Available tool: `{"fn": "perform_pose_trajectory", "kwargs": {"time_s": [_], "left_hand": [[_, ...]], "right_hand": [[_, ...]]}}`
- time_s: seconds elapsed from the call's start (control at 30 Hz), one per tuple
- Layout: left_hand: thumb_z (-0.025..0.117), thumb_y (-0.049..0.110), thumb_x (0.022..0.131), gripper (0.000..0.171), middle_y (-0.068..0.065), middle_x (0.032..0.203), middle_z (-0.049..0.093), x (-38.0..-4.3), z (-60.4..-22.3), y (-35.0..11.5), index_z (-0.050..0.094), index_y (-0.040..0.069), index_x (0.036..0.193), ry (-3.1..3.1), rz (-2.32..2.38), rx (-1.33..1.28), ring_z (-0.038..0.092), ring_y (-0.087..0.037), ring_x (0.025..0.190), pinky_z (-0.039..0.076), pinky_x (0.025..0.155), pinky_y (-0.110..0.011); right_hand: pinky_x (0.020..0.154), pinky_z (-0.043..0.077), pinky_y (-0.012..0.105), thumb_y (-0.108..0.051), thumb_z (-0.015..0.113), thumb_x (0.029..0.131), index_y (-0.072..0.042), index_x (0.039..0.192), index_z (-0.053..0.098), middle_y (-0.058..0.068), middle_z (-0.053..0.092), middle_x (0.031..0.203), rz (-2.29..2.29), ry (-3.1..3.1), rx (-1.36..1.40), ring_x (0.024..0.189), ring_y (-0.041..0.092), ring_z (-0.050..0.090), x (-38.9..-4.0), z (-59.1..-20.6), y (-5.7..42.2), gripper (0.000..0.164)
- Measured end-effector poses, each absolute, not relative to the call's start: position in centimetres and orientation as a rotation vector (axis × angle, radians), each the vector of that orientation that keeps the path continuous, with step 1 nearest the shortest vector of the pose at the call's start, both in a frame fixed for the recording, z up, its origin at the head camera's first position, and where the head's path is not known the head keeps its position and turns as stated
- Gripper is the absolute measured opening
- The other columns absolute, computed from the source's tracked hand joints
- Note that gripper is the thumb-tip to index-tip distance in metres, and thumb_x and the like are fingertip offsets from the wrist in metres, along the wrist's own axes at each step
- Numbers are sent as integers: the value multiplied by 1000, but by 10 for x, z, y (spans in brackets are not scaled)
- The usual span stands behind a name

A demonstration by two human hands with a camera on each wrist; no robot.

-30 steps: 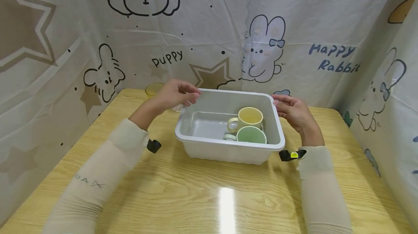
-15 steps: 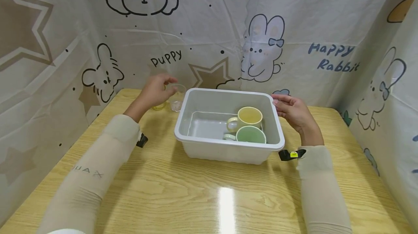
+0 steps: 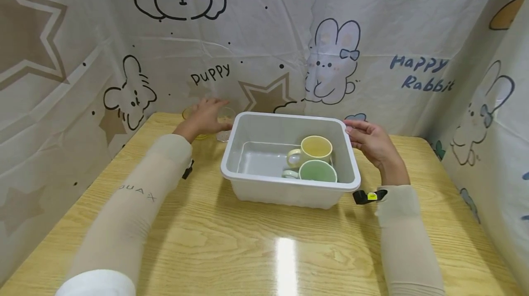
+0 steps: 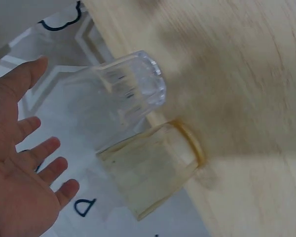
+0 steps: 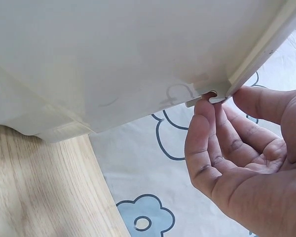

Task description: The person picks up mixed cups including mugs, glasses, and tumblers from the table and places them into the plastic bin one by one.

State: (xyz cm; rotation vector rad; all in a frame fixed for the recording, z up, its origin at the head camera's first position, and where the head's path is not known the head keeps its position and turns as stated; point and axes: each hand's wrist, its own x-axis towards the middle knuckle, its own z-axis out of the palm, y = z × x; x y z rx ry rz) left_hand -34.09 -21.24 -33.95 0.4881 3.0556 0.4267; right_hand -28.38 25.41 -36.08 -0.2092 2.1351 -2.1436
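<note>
Pale plastic sits pinched in the right grip (image 3: 374, 144) at the far right corner of the tub (image 3: 285, 192); the left grip (image 3: 205, 118), empty, fingers spread, is beside a clear glass (image 4: 130, 89) and a yellow glass (image 4: 150, 168) near the far left corner of the counter (image 3: 231, 250). Curling low round one glass should steady it best. Only the head view shows the yellow mug (image 3: 317, 147) and green mug (image 3: 317, 171) inside; only the left wrist view, the gap between fingers and glasses.

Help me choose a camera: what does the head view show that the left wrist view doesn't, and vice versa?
Head only: the right hand, plus the yellow mug and green mug inside the tub.

Left wrist only: the palm of the left hand and the yellow-tinted cup unblocked.

Both: that hand, that cup, a clear cup, the table and printed cloth.
</note>
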Motion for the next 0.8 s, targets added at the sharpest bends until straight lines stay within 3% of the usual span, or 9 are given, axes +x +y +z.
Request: {"fn": "perform_pose_trajectory", "kwargs": {"time_s": [0.47, 0.8], "left_hand": [[56, 58, 99, 84, -26, 162, 25, -350, -360, -208, 26, 14, 163, 3056, 413, 385, 7, -53, 150, 4, 118, -69], [50, 60, 100, 81, -25, 160, 29, -354, -366, -205, 25, 16, 163, 3078, 341, 362, 20, -51, 141, 16, 112, -68]], "right_hand": [[79, 58, 22, -12, 66, 101, 10, 141, 49, -3, 71, 105, -2138, 2144, -205, 88, 9, 68, -287, -362, 255, 49], [80, 58, 23, -12, 67, 100, 9, 139, 51, -3, 71, 106, -2128, 2158, -196, 89, 10, 69, -286, -363, 256, 47]]}}
